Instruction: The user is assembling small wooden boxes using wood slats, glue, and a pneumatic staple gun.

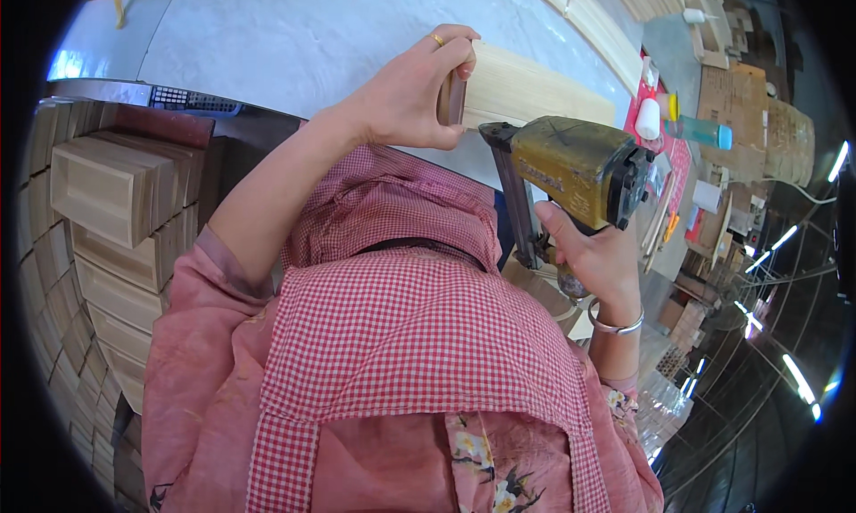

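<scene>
My left hand [412,89] grips the near left end of a pale wooden piece [539,89], thumb below and fingers over its top. This piece looks like boards joined into a shallow box; its far side is hidden. In my right hand [596,256] is a worn yellow and black pneumatic nail gun [571,161], held by its handle with my fingers wrapped round it. Its nose [497,136] points left, close to the lower edge of the wood; whether it touches I cannot tell. The wood rests at the near edge of a light grey worktable [294,36].
Shallow wooden boxes [107,192] are stacked high at the left. Long wooden strips [588,31] lie along the table's far right. Beside them are a white bottle [648,119], a blue-capped bottle [713,135] and a yellow-lidded container [669,105]. Cardboard [736,103] stands farther right.
</scene>
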### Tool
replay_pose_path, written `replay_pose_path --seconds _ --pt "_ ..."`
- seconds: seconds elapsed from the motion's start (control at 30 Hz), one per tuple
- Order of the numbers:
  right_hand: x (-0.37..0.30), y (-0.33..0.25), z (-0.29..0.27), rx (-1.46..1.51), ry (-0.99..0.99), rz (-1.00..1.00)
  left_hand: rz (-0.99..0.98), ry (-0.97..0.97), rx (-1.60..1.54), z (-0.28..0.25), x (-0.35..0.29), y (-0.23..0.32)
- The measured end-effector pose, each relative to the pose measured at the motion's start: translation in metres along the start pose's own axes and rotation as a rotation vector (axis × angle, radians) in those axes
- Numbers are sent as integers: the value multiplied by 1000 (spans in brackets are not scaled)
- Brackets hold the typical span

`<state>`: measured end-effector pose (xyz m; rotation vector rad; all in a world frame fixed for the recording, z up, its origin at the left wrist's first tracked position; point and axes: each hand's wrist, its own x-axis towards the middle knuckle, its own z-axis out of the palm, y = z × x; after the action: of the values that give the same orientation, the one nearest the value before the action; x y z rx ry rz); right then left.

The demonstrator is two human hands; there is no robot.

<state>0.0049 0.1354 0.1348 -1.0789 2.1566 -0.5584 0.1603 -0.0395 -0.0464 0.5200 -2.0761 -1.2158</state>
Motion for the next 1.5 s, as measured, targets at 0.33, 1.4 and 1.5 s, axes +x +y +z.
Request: replay_pose_path --seconds 0.33,1.4,1.5 --pt "-13 -4 21 155 61 108 26 46 -3 4 -1 -2" --pt "28 -25 11 -88 19 -125 76 88 -1 8 -5 -13" --pt "31 -39 8 -189 -27 -29 36 72 -1 7 -6 -12"
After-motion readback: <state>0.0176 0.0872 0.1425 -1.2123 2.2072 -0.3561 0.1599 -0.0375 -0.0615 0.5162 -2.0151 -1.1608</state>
